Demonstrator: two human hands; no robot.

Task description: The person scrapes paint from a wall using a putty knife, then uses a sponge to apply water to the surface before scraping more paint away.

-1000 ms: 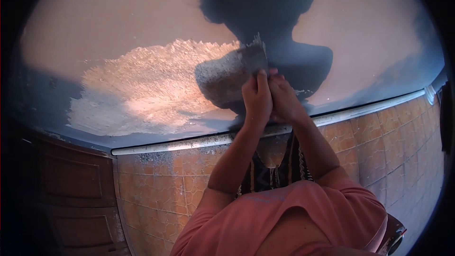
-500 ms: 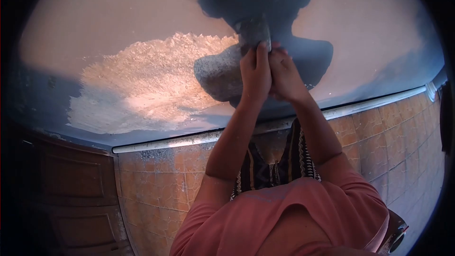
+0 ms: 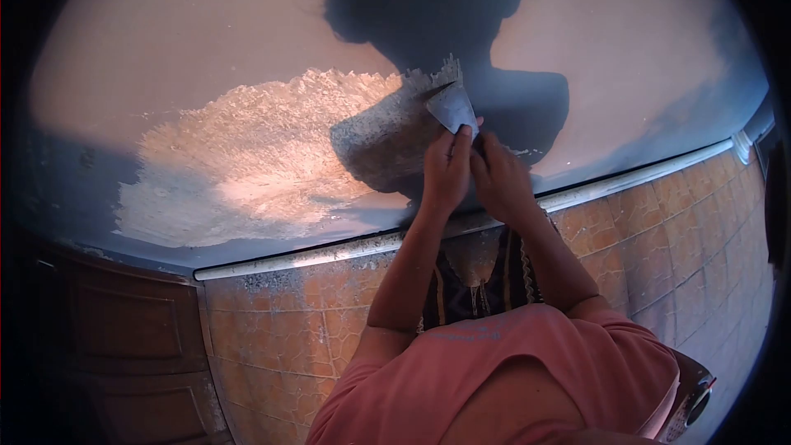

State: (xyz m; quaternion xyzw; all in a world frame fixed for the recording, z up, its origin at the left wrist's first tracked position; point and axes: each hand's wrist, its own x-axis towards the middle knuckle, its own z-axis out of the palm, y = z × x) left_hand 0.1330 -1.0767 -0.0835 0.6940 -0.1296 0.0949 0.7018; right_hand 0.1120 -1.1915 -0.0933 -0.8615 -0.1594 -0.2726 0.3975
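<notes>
Scraping at the right edge of the bare patch (image 3: 264,156) on the painted surface (image 3: 643,58), a little above the white trim (image 3: 329,249). Holding the scraper (image 3: 453,105) two-handed: left hand (image 3: 447,166) and right hand (image 3: 497,177) both closed tight around the handle, pressed against each other, with the handle hidden inside the grip. Blade set right on the ragged border between the rough exposed stuff and the blue-grey paint, inside the head shadow (image 3: 420,0).

To do this bit well, probably:
- Keep the blade at a shallow angle, to lift paint rather than gouge what's underneath.
- Push from the bare side into the paint edge in short strokes, following the jagged border instead of jumping to untouched paint.
- Lock both wrists and drive from the arms.
- Watch for flakes dropping toward the face.
- Mind the trim and the tiled wall (image 3: 280,321) below; easy to slip and chip.
- Hard to read the surface in that shadow, so go by feel.
</notes>
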